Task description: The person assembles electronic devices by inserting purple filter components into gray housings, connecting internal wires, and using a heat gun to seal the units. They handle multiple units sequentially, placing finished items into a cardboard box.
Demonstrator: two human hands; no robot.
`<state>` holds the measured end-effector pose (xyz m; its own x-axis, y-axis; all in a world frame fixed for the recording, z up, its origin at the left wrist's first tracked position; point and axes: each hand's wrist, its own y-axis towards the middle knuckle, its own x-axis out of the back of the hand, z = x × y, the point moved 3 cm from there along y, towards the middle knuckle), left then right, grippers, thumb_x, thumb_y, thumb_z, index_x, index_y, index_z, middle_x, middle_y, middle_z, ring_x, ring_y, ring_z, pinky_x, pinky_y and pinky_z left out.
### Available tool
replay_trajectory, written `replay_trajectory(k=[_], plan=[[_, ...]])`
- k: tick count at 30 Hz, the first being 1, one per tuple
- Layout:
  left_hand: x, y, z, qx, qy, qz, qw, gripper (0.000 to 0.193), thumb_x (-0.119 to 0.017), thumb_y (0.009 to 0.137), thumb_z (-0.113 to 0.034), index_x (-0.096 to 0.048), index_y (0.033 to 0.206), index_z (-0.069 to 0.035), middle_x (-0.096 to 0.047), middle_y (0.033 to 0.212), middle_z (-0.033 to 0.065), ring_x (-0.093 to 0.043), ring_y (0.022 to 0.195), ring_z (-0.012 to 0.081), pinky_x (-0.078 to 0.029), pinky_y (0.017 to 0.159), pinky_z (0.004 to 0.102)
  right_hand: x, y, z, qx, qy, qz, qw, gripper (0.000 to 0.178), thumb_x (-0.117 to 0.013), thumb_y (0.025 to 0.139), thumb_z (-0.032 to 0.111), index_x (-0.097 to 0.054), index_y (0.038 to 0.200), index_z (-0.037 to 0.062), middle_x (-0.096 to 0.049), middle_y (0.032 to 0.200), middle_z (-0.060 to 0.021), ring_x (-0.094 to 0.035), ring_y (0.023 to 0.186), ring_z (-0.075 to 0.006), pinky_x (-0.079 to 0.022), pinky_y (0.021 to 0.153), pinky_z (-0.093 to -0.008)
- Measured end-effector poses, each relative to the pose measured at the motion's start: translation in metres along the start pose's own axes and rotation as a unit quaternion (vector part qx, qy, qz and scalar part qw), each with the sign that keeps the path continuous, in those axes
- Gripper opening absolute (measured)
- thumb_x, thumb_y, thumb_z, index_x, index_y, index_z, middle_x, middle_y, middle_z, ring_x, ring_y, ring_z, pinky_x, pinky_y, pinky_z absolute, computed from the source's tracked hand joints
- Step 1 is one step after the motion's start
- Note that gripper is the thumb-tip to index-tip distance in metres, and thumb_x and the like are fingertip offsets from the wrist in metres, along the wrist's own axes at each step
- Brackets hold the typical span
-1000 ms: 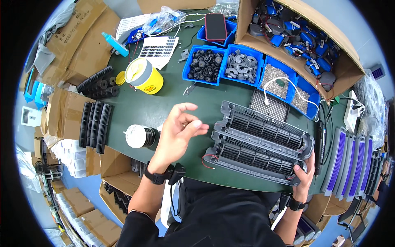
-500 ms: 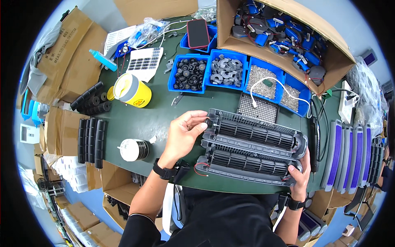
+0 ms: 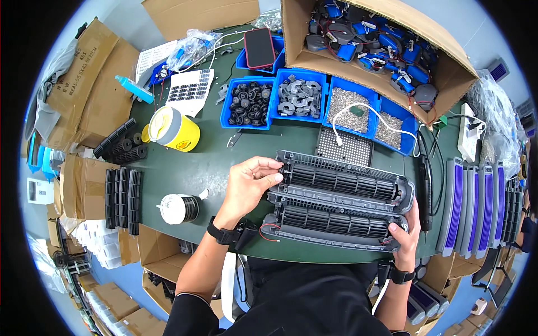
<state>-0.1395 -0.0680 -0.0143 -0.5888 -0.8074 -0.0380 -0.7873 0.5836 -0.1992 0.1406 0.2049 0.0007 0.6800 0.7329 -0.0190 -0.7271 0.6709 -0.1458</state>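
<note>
Two long grey fan housings lie side by side on the bench before me, each with a black ribbed fan roller inside. My left hand is at the left end of the far housing, thumb and fingers pinched together there. What sits between those fingertips is too small and covered to name. My right hand grips the housings at their right end, its thumb on the near one and the fingers partly hidden. A thin red wire sticks out from the near housing's left end.
Blue bins of black round parts, grey clips and screws stand behind. Beyond is a carton of blue-wrapped parts. A yellow tub, white-lidded jar and spare rollers are left; purple-grey panels stand right.
The whole view has shifted slightly. My left fingers have closed in at the far housing's left end, where a black round part showed before. My right hand keeps its grip.
</note>
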Motion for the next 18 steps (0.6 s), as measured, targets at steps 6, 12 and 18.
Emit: replay_trajectory(k=[6,12,18], plan=[[0.0034,0.0006,0.0025,-0.033,-0.023,0.014,0.999,0.02,-0.079,0.092,0.007,-0.076,0.111,0.002,-0.078,0.109,0.0091,-0.073,0.097,0.0126,-0.061,0.087,0.0265,0.0014,-0.0001,-0.0005,-0.003,-0.007,0.002,1.0,0.111,-0.08,0.07,0.034,-0.035,0.163,-0.0065,-0.059,0.147,-0.0196,-0.057,0.137,-0.0309,-0.038,0.121,-0.0413],[0.0025,0.0023,0.0008,0.008,0.037,-0.004,0.999,0.02,-0.081,0.094,0.001,-0.076,0.113,0.001,-0.078,0.105,0.0077,-0.073,0.093,0.0117,-0.061,0.086,0.0274,-0.0005,-0.0004,0.0015,0.003,-0.014,-0.007,1.0,0.109,-0.08,0.071,0.033,-0.036,0.163,-0.007,-0.059,0.148,-0.0199,-0.057,0.137,-0.0312,-0.038,0.121,-0.0414],[0.0017,0.0042,0.0078,0.01,0.016,-0.003,1.0,0.018,-0.078,0.097,0.001,-0.075,0.115,0.002,-0.078,0.104,0.0068,-0.072,0.091,0.0115,-0.061,0.084,0.0273,-0.002,0.0005,0.0032,-0.001,-0.006,-0.005,1.0,0.11,-0.079,0.07,0.034,-0.037,0.162,-0.0068,-0.059,0.147,-0.0197,-0.057,0.137,-0.0311,-0.038,0.121,-0.0411]])
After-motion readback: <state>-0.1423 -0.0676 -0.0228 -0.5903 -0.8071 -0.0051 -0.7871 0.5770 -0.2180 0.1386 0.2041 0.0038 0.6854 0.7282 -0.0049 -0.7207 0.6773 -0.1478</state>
